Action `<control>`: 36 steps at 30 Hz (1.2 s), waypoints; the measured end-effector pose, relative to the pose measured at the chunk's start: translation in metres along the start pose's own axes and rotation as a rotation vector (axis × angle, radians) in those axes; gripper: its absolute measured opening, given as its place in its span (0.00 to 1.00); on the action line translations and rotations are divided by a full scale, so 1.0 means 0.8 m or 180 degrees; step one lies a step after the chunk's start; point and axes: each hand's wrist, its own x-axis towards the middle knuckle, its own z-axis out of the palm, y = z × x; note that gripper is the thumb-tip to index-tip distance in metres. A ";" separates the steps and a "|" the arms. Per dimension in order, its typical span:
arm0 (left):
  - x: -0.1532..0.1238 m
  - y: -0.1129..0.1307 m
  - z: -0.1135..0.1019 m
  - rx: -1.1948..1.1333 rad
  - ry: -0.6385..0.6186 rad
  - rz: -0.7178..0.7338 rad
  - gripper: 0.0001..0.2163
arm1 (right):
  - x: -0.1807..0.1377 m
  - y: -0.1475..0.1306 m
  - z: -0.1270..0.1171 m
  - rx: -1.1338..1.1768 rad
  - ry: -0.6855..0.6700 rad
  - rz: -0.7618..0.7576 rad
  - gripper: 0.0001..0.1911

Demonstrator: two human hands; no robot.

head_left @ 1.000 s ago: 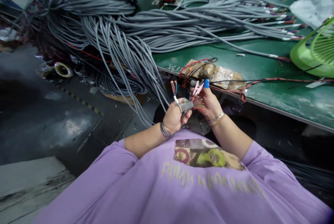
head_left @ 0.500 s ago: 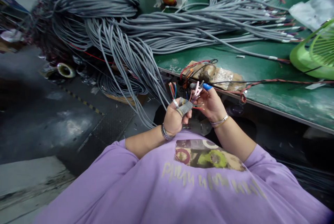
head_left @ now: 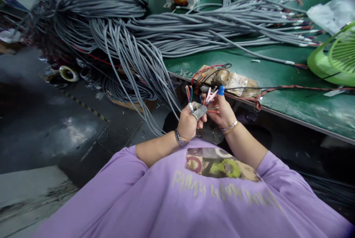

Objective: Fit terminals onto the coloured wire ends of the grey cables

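Note:
My left hand [head_left: 189, 122] is closed round a grey cable's end, with grey wrapping on its fingers. A fan of stripped-back coloured wires [head_left: 189, 93] sticks up from that grip, with a white band at its base. More thin wires [head_left: 213, 111], red and orange among them, spread out between the hands. Close beside it, my right hand [head_left: 222, 114] has a blue cover on the thumb and is closed on a pale pink clip [head_left: 211, 95]. The clip sits next to the thin wires; whether its jaws bite on one cannot be made out.
Grey cables [head_left: 210, 27] lie across the green table [head_left: 294, 108] and hang off its left edge. A taped board [head_left: 238, 82] with red and black leads sits at the front edge. A green fan [head_left: 332, 58] and a plastic bag [head_left: 332, 12] are at the right.
Both hands have shifted slightly, the left one to the right, the right one to the left, so they are closer together. The right thumb is more upright beside the clip.

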 end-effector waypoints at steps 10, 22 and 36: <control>-0.003 -0.007 -0.003 0.0262 -0.0022 -0.0149 0.17 | 0.002 -0.003 0.007 0.0343 0.0246 0.0146 0.21; -0.010 -0.002 -0.006 0.0146 0.0030 -0.0102 0.18 | 0.000 0.003 -0.004 0.0336 -0.0108 0.0195 0.27; -0.015 0.005 -0.007 0.0030 0.0191 -0.0056 0.17 | -0.018 -0.017 0.002 0.0111 -0.0069 0.0391 0.18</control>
